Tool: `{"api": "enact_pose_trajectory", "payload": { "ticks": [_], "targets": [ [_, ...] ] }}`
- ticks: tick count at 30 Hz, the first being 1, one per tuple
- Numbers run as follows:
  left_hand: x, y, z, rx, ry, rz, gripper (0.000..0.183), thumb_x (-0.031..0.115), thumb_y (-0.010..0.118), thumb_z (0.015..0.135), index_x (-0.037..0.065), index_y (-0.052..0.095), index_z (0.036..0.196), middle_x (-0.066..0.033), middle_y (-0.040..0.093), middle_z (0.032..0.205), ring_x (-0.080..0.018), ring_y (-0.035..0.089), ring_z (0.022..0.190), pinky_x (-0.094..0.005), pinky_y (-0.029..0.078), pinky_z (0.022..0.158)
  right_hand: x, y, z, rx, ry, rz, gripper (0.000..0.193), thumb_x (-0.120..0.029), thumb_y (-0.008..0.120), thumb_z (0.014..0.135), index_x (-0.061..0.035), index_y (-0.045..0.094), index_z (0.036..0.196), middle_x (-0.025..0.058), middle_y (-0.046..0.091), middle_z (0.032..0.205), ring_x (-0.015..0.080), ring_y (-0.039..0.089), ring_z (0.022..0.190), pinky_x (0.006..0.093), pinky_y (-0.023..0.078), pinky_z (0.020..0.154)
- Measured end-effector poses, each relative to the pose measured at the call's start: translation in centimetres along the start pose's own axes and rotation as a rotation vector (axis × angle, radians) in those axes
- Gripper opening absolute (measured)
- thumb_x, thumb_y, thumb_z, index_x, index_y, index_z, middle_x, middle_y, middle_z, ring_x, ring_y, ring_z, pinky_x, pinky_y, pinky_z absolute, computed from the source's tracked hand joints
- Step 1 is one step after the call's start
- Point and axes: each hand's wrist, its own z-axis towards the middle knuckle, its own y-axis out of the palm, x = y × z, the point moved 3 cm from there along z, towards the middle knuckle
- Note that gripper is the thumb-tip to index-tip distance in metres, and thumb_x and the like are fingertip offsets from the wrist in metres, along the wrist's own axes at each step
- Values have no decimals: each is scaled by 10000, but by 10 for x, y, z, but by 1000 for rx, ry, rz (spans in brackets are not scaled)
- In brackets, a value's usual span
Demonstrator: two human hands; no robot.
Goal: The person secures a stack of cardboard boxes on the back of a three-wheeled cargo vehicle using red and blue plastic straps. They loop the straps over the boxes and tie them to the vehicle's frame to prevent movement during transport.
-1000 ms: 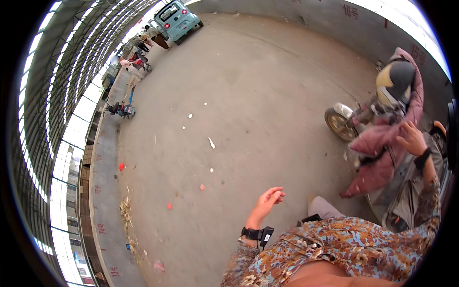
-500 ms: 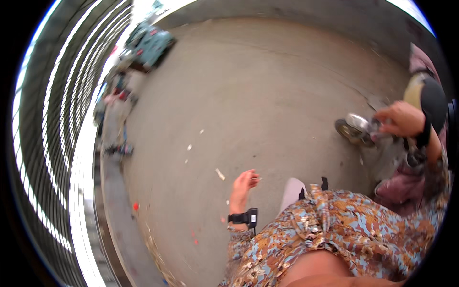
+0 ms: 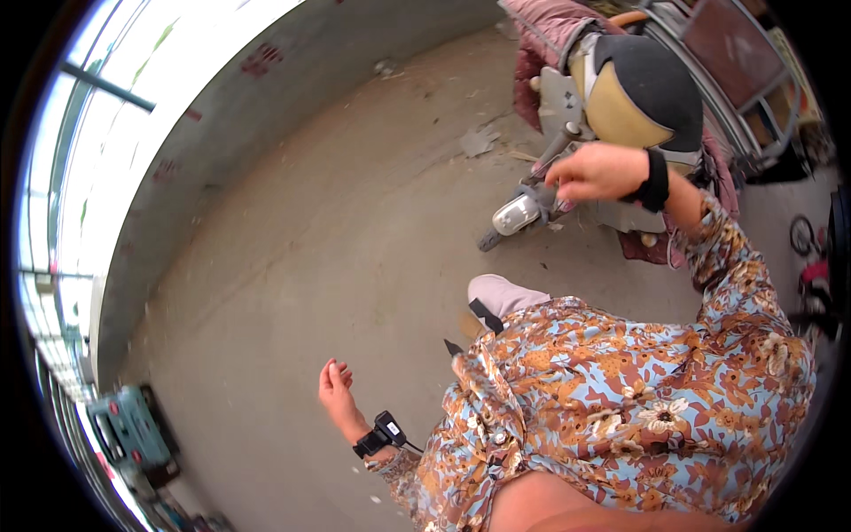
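Note:
My left hand (image 3: 337, 390) hangs over the concrete floor, fingers loosely bent and slightly apart, with nothing visible in it. My right hand (image 3: 598, 173) is held out over the front of a parked scooter (image 3: 517, 215), which has a silver headlight. Its fingers curl loosely downward with a small gap at the thumb, and no held thing shows. In the picture it overlaps the steering area beside a handlebar grip (image 3: 560, 140); whether it touches is unclear. Behind it are a rounded black-and-yellow part (image 3: 643, 93) and pink padded covers (image 3: 557, 25).
A low grey wall (image 3: 199, 168) curves along the far left. A teal vehicle-like thing (image 3: 133, 430) stands at the lower left. Beyond the scooter is a metal-framed item with a brown panel (image 3: 731, 49). A small wheel (image 3: 801, 234) shows at the right edge. Paper scraps (image 3: 479, 140) lie near the scooter.
The view has swung to the right, so the scooter and wall now sit further left in the picture. The scooter appears closer. My left hand appears further left and lower; both hands still hold nothing visible.

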Motion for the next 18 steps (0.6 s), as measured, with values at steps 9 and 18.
{"api": "enact_pose_trajectory", "payload": {
  "ticks": [9,18],
  "targets": [
    [99,317,215,-746,248,-51,254,170,559,976,-13,620,1141,-68,661,922,-134,628,823,-272,522,743,101,18,86,92,251,284,336,-301,569,936,-42,622,1143,132,693,958,271,658,860,366,502,765],
    [166,474,348,-785,223,-11,278,223,578,966,-7,617,1116,-58,650,876,-124,610,739,-250,508,681,198,-61,170,702,321,434,338,-270,581,941,-20,612,1166,97,702,1015,188,659,915,321,500,818]
  ]
}}
